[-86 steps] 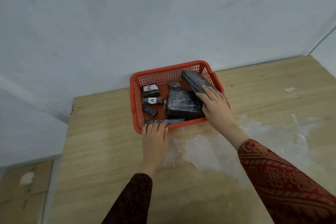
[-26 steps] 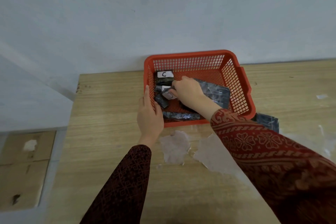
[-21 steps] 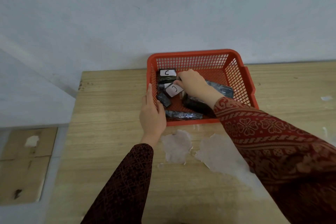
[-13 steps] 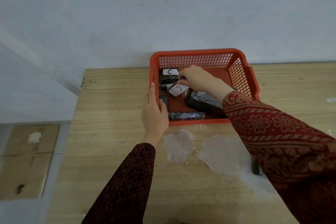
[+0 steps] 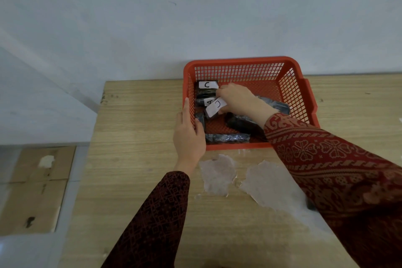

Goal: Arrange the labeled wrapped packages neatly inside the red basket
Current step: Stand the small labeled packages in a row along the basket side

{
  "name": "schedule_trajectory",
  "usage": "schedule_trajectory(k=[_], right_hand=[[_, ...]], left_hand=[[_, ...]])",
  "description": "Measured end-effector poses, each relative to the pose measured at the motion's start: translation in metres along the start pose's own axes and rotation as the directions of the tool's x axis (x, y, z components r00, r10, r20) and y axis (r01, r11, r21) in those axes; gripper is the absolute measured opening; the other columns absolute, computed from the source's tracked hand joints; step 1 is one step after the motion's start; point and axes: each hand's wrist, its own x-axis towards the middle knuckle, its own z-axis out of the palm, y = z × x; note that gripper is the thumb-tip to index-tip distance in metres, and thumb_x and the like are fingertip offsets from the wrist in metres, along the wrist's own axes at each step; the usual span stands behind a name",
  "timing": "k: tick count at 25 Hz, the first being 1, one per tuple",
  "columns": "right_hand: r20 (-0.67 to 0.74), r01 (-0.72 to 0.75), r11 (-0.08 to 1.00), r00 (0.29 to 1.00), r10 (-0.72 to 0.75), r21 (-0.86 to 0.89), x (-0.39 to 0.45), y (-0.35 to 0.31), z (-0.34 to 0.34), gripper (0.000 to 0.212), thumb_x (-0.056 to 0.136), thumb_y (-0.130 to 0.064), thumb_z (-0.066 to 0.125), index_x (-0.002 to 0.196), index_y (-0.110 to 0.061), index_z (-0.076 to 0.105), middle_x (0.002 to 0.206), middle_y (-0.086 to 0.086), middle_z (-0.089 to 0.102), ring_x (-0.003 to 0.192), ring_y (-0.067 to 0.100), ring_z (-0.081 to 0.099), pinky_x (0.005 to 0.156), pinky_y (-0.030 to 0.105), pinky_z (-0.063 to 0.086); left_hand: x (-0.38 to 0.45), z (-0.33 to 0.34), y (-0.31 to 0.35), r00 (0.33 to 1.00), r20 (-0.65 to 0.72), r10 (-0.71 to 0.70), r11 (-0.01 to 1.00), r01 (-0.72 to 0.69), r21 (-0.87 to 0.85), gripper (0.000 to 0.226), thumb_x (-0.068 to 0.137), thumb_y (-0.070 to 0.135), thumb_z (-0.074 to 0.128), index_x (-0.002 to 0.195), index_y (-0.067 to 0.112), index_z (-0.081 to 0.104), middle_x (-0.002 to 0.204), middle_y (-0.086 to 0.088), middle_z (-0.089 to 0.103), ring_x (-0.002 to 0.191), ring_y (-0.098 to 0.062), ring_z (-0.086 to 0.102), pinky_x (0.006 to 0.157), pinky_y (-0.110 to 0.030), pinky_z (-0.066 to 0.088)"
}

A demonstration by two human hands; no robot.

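Note:
The red basket (image 5: 243, 62) stands on the wooden table against the wall. Inside, at its left, lie dark wrapped packages: one labeled C (image 5: 207, 85) at the back and one labeled A (image 5: 209, 101) in front of it. My right hand (image 5: 237, 99) is inside the basket and grips a small package with a white J label (image 5: 215, 106), held just over the A package. A larger dark package (image 5: 243, 124) and a long thin one (image 5: 227, 137) lie toward the front. My left hand (image 5: 188, 135) clasps the basket's front left corner.
Two pale worn patches (image 5: 217, 173) mark the table (image 5: 134, 159) in front of the basket. The table's left edge drops to a floor with flattened cardboard (image 5: 34, 189). A dark object (image 5: 311, 204) peeks out under my right sleeve.
My right hand left the large package, crossed to the basket's left side and picked up the J-labeled package. My left hand shifted from the front rim to the left corner. The view moved closer.

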Motion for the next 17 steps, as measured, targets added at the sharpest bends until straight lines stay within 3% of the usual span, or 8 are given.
schedule_trajectory(k=[6,9,13,17], right_hand=[[0.037,-0.031,0.995,0.999,0.027,0.098,-0.002,0.009,-0.003,0.053,0.084,-0.052,0.061,0.12,-0.013,0.06,0.115,0.013,0.063,0.107,0.031,0.053,0.079,0.036,0.037],[0.051,-0.053,0.997,0.997,0.051,0.056,-0.001,0.012,-0.011,0.051,0.086,-0.051,0.058,0.12,-0.012,0.059,0.116,0.011,0.063,0.108,0.031,0.054,0.086,0.039,0.04],[0.094,-0.046,0.969,0.995,0.024,0.241,0.001,0.008,-0.023,0.046,0.083,-0.045,0.066,0.111,-0.009,0.062,0.109,0.01,0.064,0.093,0.027,0.058,0.073,0.036,0.046],[0.096,-0.05,0.985,0.995,0.034,0.165,0.006,-0.011,-0.009,0.048,0.084,-0.049,0.063,0.103,-0.005,0.063,0.106,0.012,0.064,0.093,0.031,0.061,0.073,0.038,0.05]], left_hand=[[0.0,0.0,0.0,1.0,-0.002,-0.009,1.0,0.009,-0.01,0.062,0.095,0.012,0.047,0.151,0.024,0.023,0.124,-0.006,0.053,0.094,-0.016,0.058,0.074,-0.025,0.05],[0.0,0.0,0.0,1.0,-0.001,-0.014,1.0,0.014,-0.012,0.062,0.095,0.012,0.048,0.151,0.024,0.023,0.124,-0.006,0.053,0.092,-0.01,0.053,0.073,-0.023,0.048],[0.0,0.0,0.0,1.0,0.003,-0.015,1.0,0.015,-0.013,0.063,0.095,0.012,0.048,0.151,0.026,0.022,0.122,-0.006,0.054,0.092,-0.015,0.057,0.072,-0.025,0.05],[0.0,0.001,-0.002,1.0,0.0,-0.018,1.0,0.018,-0.02,0.063,0.094,0.011,0.048,0.15,0.026,0.022,0.121,-0.005,0.055,0.087,-0.007,0.051,0.069,-0.021,0.044]])
